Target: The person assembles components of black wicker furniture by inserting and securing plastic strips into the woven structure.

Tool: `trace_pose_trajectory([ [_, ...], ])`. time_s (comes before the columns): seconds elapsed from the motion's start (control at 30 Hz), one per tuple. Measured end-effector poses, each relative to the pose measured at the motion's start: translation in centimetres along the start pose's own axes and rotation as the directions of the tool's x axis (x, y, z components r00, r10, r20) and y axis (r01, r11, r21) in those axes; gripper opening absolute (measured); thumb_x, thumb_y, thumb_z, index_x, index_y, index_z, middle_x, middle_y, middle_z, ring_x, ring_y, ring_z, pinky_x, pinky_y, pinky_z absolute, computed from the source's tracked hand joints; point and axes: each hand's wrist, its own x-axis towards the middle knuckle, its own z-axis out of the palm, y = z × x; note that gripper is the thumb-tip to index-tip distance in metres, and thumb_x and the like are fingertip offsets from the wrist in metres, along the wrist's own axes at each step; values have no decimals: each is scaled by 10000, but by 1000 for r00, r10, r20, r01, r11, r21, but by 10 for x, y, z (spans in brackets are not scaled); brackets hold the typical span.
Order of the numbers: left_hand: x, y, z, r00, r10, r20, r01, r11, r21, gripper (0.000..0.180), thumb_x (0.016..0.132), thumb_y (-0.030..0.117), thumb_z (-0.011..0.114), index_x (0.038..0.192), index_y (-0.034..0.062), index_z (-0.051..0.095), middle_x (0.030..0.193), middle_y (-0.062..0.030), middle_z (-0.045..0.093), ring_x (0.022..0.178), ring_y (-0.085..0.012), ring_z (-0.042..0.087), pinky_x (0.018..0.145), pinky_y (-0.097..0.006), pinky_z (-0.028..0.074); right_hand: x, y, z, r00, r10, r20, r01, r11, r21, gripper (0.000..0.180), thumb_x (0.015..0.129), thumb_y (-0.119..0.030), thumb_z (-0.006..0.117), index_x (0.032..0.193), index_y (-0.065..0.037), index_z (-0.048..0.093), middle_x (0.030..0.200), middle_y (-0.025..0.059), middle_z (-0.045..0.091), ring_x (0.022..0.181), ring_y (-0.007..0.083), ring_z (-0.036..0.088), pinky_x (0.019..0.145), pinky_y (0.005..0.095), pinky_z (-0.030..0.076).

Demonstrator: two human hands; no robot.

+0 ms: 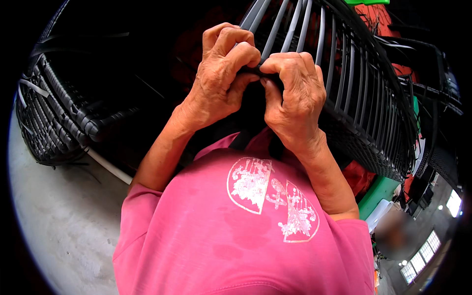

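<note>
Pink short-sleeved fabric shirt (pixel 196 226) filled the foreground. Beyond it, toward the right, curved a black woven frame (pixel 381 147). Near its lower strung edge, the left hand (pixel 219 76) and right hand (pixel 297 96) met, fingers curled toward thumbs; I couldn't tell what they gripped. Uneven tension might have twisted the frame's flat grey strips (pixel 321 37).

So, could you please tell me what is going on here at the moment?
A person in a pink shirt has both bare hands up at a black woven piece with a row of grey strips. The left hand and right hand are close together, fingers curled and thumbs turned inward, by the lower ends of the nearest strips. What lies between the fingertips is too dark to tell. Another black woven piece stands off to the left.
</note>
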Motion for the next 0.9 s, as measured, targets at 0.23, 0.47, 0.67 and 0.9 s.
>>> trace_pose_trajectory([
  [0.23,-6,-3,7,999,41,25,-42,998,50,378,621,-72,718,930,100,585,1104,-85,494,1154,-331,395,949,-423,369,-6,8,3,996,-90,-7,89,994,-66,185,695,-10,623,855,-93,581,847,18,598,785,189,555,653,331,362],
  [0.47,-6,-10,4,996,68,63,-71,997,39,268,689,10,739,919,88,624,1087,-108,529,1164,-320,434,984,-477,334,-7,9,9,987,-152,-59,144,982,-123,149,697,-20,615,815,-102,572,844,19,598,782,192,555,662,335,361],
  [0.67,-5,-10,3,997,81,-4,-81,996,47,382,688,-58,721,986,64,517,1121,-106,549,1191,-338,453,1024,-416,362,-23,2,-15,991,12,-131,-12,1000,1,383,659,45,714,1000,-82,596,978,84,587,918,270,555,825,385,401],
  [0.9,-10,14,19,975,145,-168,-89,948,305,308,706,26,771,982,68,641,1121,-84,620,1209,-329,509,1085,-480,303,-46,10,-35,982,32,-186,-74,973,-221,299,693,3,744,958,-95,646,915,35,597,863,221,552,762,357,389],
])
